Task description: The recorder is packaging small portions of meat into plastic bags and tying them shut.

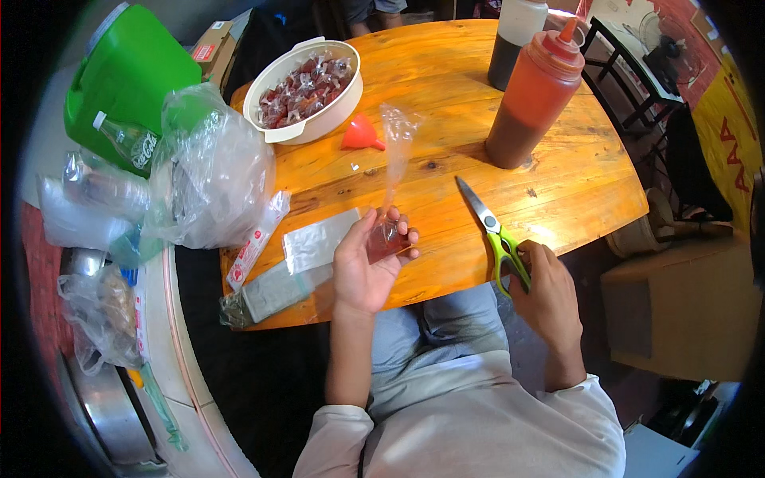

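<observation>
My left hand (pixel 372 254) holds a small clear plastic bag by its neck. Reddish-brown sauce (pixel 385 239) fills the bottom of that bag, and its loose plastic top (pixel 400 131) stretches up over the table. At the table's front edge, my right hand (pixel 547 290) grips a handle loop of kitchen scissors (pixel 491 224) with green-and-grey handles. Their blades look closed and point away from me. Beside my left wrist lie a stack of flat clear bags (pixel 320 239) and a plastic-wrapped pack (pixel 278 293). Farther off is a red funnel (pixel 361 134).
A cream basin (pixel 352 98) of tied sauce bags stands at the back left. Two squeeze bottles, one orange-red (pixel 535 98) and one with dark liquid (pixel 517 42), stand at the right. Plastic bags (pixel 215 173) crowd the left side. A cardboard box (pixel 681 305) sits right of the table.
</observation>
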Demonstrator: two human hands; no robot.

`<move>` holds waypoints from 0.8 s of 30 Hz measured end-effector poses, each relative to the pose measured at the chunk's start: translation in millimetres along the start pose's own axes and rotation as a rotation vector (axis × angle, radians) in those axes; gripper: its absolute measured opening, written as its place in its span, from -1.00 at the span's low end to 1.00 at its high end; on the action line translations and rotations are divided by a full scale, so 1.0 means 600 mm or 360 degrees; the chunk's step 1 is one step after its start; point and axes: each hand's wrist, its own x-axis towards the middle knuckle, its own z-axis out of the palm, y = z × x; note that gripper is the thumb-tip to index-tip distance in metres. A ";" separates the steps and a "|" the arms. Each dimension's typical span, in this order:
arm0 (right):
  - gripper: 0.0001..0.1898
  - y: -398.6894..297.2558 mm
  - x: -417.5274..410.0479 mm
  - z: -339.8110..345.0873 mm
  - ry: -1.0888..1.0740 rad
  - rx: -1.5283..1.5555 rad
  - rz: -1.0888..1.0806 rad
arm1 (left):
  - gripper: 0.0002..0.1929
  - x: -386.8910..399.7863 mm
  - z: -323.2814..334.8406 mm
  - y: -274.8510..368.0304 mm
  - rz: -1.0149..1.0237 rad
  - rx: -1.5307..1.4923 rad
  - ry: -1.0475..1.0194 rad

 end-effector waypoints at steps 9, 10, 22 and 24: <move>-0.55 0.019 -0.012 -0.021 -0.0606 0.1189 0.0432 | -0.81 0.005 0.003 0.003 0.0073 0.0149 0.0010; -0.56 0.023 -0.017 -0.011 -0.0612 0.1423 0.0358 | -0.81 0.007 0.004 0.002 0.0060 0.0166 0.0010; -0.23 0.013 -0.029 0.050 -0.0724 0.1721 -0.0097 | -0.86 0.007 0.016 -0.015 0.0403 0.0840 0.0108; -0.24 0.012 -0.024 0.053 -0.0711 0.1718 -0.0120 | -0.87 0.009 0.013 -0.018 0.0437 0.0933 0.0099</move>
